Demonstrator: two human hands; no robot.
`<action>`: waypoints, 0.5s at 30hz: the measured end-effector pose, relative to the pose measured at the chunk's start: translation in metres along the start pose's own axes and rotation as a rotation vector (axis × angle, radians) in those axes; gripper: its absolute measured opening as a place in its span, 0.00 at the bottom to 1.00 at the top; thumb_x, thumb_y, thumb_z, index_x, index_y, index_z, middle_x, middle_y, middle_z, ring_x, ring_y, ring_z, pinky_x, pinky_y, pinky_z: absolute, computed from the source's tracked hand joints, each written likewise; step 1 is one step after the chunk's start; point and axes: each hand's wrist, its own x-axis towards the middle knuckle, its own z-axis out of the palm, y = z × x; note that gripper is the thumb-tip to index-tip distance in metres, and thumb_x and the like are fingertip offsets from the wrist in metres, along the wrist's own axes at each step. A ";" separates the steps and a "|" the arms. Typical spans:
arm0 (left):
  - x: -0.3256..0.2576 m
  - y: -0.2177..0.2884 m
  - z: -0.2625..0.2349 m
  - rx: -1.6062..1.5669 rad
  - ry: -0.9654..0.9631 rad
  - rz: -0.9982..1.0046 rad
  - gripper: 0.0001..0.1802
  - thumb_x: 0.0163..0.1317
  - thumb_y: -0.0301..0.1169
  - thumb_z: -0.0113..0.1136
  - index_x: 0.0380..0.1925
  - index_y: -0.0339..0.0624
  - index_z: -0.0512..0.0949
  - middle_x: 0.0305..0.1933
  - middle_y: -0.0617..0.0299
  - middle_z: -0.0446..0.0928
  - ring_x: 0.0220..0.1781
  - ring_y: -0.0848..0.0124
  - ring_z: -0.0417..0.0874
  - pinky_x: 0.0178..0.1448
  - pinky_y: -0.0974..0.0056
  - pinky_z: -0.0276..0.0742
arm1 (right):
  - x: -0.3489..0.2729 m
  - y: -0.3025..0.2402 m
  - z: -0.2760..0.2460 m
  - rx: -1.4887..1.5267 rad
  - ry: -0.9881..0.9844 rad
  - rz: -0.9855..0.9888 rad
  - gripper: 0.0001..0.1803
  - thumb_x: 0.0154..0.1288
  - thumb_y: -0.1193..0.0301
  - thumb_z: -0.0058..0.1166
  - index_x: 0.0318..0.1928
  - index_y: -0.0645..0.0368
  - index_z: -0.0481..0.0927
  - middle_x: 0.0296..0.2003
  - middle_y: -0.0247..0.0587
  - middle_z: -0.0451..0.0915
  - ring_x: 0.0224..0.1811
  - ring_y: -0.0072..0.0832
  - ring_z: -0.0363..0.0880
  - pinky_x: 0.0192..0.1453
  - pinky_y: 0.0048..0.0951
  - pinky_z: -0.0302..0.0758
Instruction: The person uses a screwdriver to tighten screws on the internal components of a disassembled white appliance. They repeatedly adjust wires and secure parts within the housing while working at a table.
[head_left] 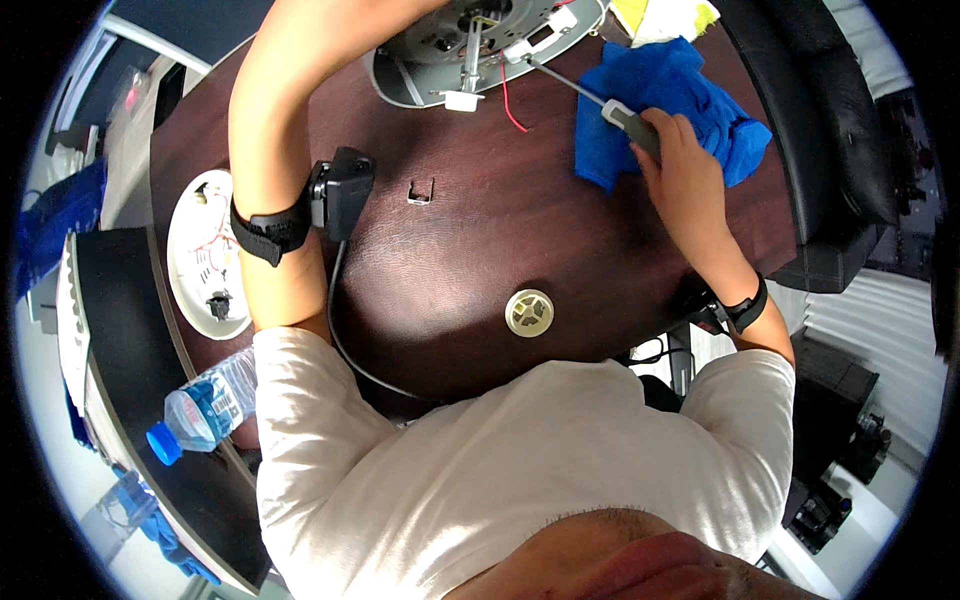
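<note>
My right hand (688, 185) is closed around the grey-and-white handle of a screwdriver (632, 130). Its shaft slants up to the left, and the tip meets a small white plastic part (518, 51) on an opened appliance (420, 62). This appliance has a rounded grey shell, a metal bracket, dark inner parts and a loose red wire (508, 95). My left forearm (275, 120) reaches across the top of the picture, and its hand is beyond the upper edge. Beneath the right hand and screwdriver lies a crumpled blue cloth (690, 100).
On the dark brown table (450, 260) are a small U-shaped metal clip (420, 192) and a round cream plastic part (529, 313). An oval white cover (185, 270) with wires and a water bottle (205, 408) are left. Behind the cloth is a yellow-and-white cloth (665, 20); a black chair (810, 130) stands right.
</note>
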 end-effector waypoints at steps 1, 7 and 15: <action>0.001 0.000 0.001 -0.015 0.009 0.007 0.33 0.47 0.24 0.58 0.59 0.44 0.80 0.63 0.35 0.74 0.73 0.43 0.68 0.78 0.49 0.59 | 0.002 0.001 -0.001 -0.043 -0.011 -0.013 0.16 0.67 0.66 0.61 0.51 0.59 0.76 0.39 0.53 0.82 0.36 0.49 0.84 0.36 0.40 0.79; 0.002 -0.010 -0.003 -0.035 -0.029 -0.041 0.32 0.49 0.23 0.58 0.60 0.45 0.80 0.66 0.33 0.70 0.74 0.43 0.67 0.77 0.51 0.61 | 0.005 0.002 0.003 0.434 -0.155 0.306 0.15 0.71 0.62 0.60 0.48 0.59 0.76 0.26 0.37 0.73 0.22 0.29 0.77 0.23 0.28 0.70; 0.000 -0.010 -0.001 0.008 0.007 0.025 0.32 0.49 0.25 0.58 0.60 0.41 0.79 0.66 0.32 0.70 0.73 0.40 0.67 0.77 0.52 0.60 | -0.012 -0.011 0.013 0.999 -0.291 0.718 0.16 0.74 0.61 0.57 0.52 0.58 0.75 0.27 0.31 0.72 0.18 0.16 0.68 0.19 0.21 0.62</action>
